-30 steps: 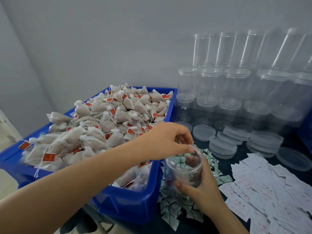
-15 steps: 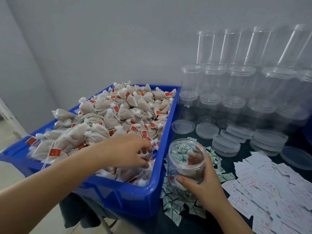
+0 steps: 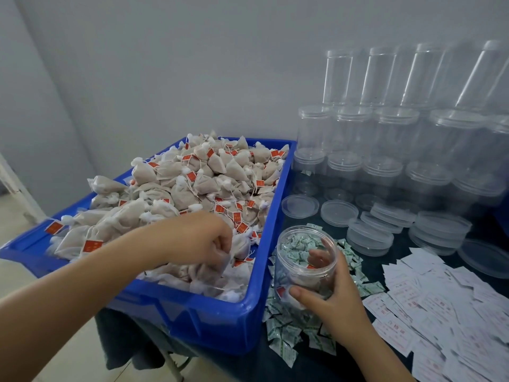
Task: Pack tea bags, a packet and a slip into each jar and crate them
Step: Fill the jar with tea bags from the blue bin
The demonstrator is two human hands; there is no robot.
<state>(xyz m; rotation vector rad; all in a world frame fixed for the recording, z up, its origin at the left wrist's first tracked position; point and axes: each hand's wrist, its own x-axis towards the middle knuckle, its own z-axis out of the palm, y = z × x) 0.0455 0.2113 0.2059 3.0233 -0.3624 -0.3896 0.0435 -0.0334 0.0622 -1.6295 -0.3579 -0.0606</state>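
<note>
A blue crate on the left is heaped with white tea bags bearing red tags. My left hand reaches into its near right corner, fingers curled down around a tea bag in the pile. Just right of the crate stands an open clear jar with at least one tea bag at its bottom. My right hand grips this jar around its side. Small green-and-white packets lie scattered under and around the jar. White paper slips with red print cover the table at the right.
Stacks of empty clear jars fill the back right against the wall. Loose clear lids and lid stacks lie in front of them. A dark cloth covers the table; pale floor shows at the lower left.
My left hand left the jar's mouth, moved left into the crate and now digs into the tea bags. My right hand has kept its grip on the jar.
</note>
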